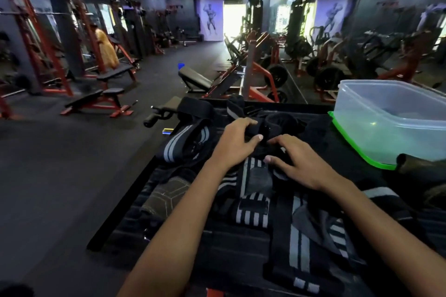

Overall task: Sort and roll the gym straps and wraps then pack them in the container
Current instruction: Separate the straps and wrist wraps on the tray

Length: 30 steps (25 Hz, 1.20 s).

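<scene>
The wrap [272, 128] under my fingers [251, 123] is plain black. Left of it lies a black wrap with grey stripes [185, 140]; nearer me, a black-and-white striped one [253, 210]. Right of it, the container [395, 116] is clear, sitting on a bright green lid [357, 149].

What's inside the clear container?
The clear container looks empty; no straps inside. Its base rests on a green lid, and its near-right corner is cut off by a dark object.
</scene>
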### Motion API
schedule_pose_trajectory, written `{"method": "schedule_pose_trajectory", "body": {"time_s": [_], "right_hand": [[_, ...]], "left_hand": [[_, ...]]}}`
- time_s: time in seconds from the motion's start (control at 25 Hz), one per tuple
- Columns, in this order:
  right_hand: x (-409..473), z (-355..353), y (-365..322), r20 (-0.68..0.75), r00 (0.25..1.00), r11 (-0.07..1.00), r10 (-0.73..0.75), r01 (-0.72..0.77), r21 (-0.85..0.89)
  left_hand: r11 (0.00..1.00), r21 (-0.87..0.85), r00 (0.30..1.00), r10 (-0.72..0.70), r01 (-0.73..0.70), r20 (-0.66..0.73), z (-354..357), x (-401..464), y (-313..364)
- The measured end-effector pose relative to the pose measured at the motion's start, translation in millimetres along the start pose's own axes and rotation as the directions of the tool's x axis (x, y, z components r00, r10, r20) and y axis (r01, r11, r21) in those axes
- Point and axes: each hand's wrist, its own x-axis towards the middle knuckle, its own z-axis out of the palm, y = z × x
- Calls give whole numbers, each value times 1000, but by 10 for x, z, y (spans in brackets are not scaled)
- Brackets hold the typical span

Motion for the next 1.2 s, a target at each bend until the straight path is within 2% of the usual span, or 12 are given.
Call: {"method": "schedule_pose_trajectory", "body": {"time_s": [0.16, 0.32, 0.48, 0.72, 0.84, 1.2], "right_hand": [[5, 86, -83, 60, 994, 992, -92, 97, -78], [-16, 69, 1, 81, 995, 996, -51, 57, -65], [-36, 70, -22, 93, 995, 997, -34, 40, -66], [-53, -35, 101, -35, 995, 995, 90, -91, -48], [-61, -72, 149, -53, 988, 990, 143, -144, -12], [-59, -86, 116, -79, 988, 991, 134, -133, 14]], "left_hand": [[1000, 24, 1000, -5, 4, 25, 6, -26, -25], [999, 48, 999, -15, 13, 37, 13, -24, -49], [998, 41, 999, 42, -42, 5, 56, -33, -42], [995, 4, 995, 98, -98, 11, 113, -57, 9], [994, -3, 994, 106, -106, 17, 123, -62, -6], [994, -108, 999, 39, -36, 23, 93, -102, 82]]}}
